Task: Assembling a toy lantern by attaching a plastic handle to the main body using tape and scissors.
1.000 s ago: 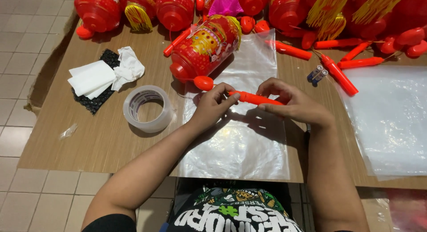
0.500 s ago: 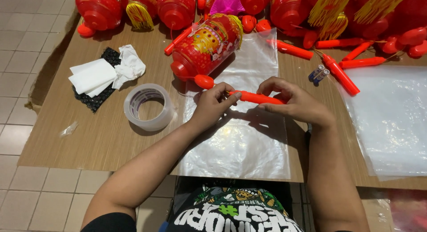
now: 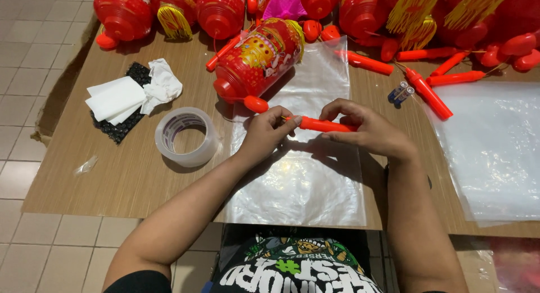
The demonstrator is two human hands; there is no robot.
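Both of my hands hold a thin orange-red plastic stick (image 3: 320, 124) level above a clear plastic bag (image 3: 304, 175) on the wooden table (image 3: 129, 175). My left hand (image 3: 264, 135) pinches the stick's left end. My right hand (image 3: 365, 127) grips its right part from above. Just behind my hands a red lantern (image 3: 259, 57) with yellow trim lies on its side, its orange knob (image 3: 256, 104) pointing toward me.
A roll of clear tape (image 3: 185, 136) sits left of my left hand. White paper sheets and a crumpled tissue (image 3: 132, 93) lie on a black mat. More red lanterns (image 3: 219, 9) and orange sticks (image 3: 430, 93) crowd the far edge. Two batteries (image 3: 400, 92) and another clear bag (image 3: 495, 147) lie right.
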